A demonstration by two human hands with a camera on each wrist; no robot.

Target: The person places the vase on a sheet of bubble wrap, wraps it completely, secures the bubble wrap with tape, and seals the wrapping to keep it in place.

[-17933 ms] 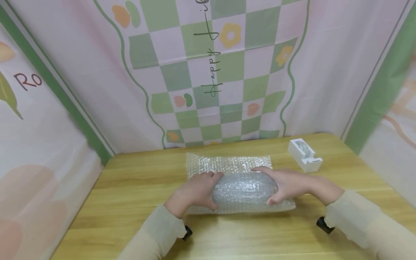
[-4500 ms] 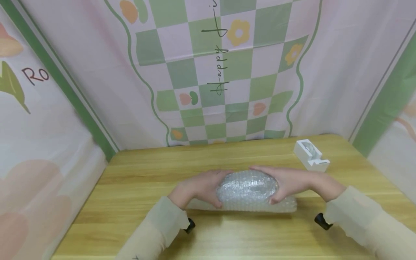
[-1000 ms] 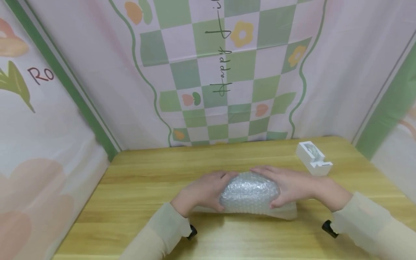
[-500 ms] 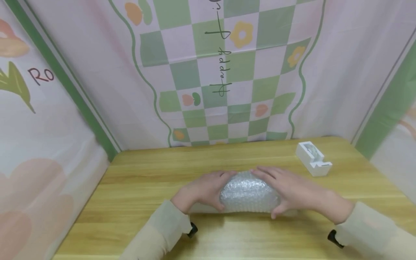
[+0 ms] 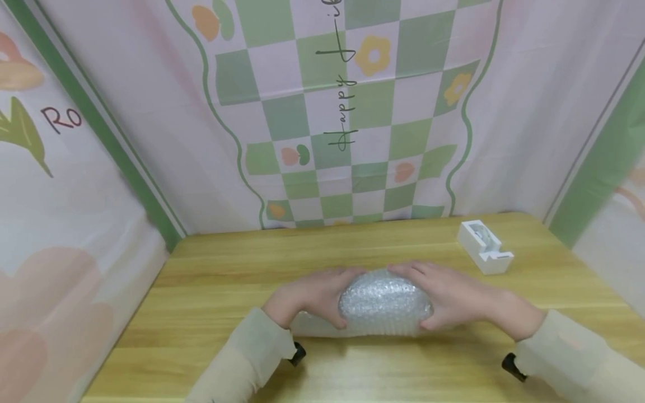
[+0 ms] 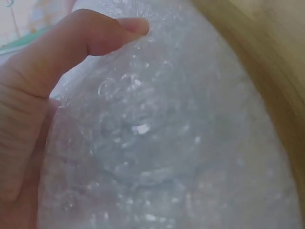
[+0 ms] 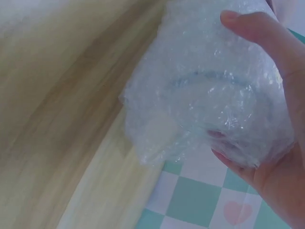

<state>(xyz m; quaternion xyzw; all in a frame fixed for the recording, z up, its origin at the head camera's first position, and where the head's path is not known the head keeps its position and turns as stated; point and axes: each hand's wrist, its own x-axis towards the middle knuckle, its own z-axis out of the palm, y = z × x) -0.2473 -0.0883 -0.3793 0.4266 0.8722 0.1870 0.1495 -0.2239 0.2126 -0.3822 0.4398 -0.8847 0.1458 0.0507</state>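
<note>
Broadly, a patterned fabric backdrop (image 5: 330,115) with green-and-white checks hangs behind a wood-grain table (image 5: 227,274), on which a bubble-wrapped bundle (image 5: 385,305) lies lengthwise, between the person's two hands. The left hand (image 5: 319,294) grips one end and the right hand (image 5: 450,294) the other, each with thumb and fingers spread apart and curved round the plastic. Smaller yet, a white tape dispenser (image 5: 496,263) stands beyond the right hand, near the table's far right corner.
</note>
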